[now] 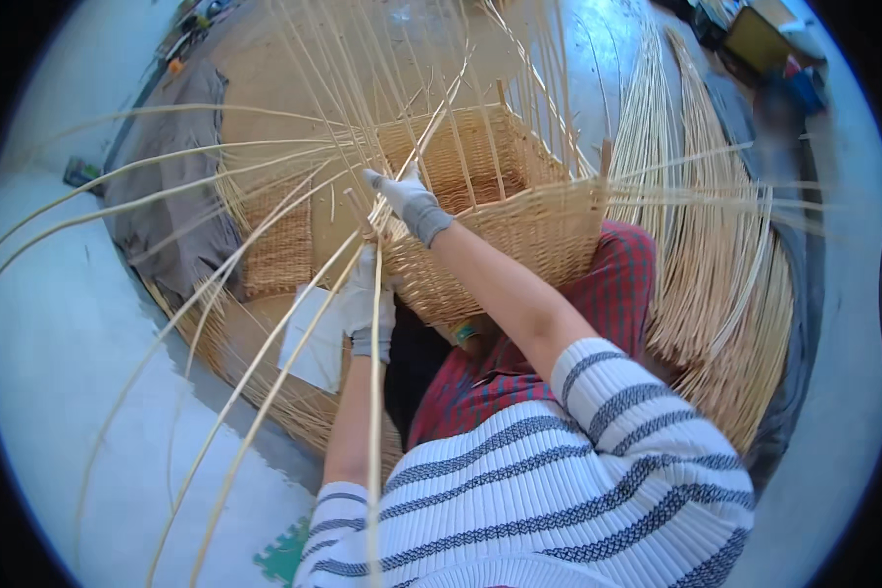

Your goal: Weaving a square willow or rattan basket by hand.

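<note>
A rectangular wicker basket (pixel 500 245) of pale woven rods rests tilted over my lap, its opening facing away and up. Long uprights rise from its rim, and loose rods (pixel 289 323) fan out from its left corner toward me and to the left. My right hand (pixel 412 204), in a white and grey glove, is closed around rods at the rim by that corner. Just below it, my gloved left hand (pixel 367 299) grips the outside of the same corner, next to a short wooden peg (pixel 358 208). Its fingertips are partly hidden by the rods.
Bundles of long thin rods (pixel 701 284) lie on the floor at the right. A woven piece (pixel 276 240) and grey cloth (pixel 171 186) lie at the left, near a white sheet (pixel 314 338). Rod ends stick out widely on both sides.
</note>
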### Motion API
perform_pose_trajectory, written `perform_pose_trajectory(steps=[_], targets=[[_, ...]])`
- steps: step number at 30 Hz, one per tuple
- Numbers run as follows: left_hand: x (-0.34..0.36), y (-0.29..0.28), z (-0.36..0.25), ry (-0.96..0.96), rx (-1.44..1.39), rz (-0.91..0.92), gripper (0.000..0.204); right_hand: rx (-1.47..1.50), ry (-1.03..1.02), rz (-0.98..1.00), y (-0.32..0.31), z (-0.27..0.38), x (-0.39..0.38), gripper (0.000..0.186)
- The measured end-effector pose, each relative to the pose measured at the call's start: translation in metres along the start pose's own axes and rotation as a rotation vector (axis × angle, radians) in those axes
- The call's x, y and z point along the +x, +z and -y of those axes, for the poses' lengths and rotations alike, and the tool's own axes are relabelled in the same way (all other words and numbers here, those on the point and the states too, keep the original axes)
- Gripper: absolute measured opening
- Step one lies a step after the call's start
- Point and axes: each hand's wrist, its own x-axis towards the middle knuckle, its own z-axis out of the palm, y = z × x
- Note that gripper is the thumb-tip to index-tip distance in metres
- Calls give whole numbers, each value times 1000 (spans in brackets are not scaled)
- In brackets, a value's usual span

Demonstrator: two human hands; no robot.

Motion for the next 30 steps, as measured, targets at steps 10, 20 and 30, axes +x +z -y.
perform_pose_trajectory(steps=[10, 20, 30], targets=[[10, 8, 26, -6, -233, 151, 58, 107, 271, -157, 25, -34, 42, 110], [6, -7, -5, -131, -199, 143, 41, -7, -432, -31, 11, 39, -14, 46], [9, 19, 24, -159, -514, 103, 32, 481, -753, 167, -29, 90, -45, 49]])
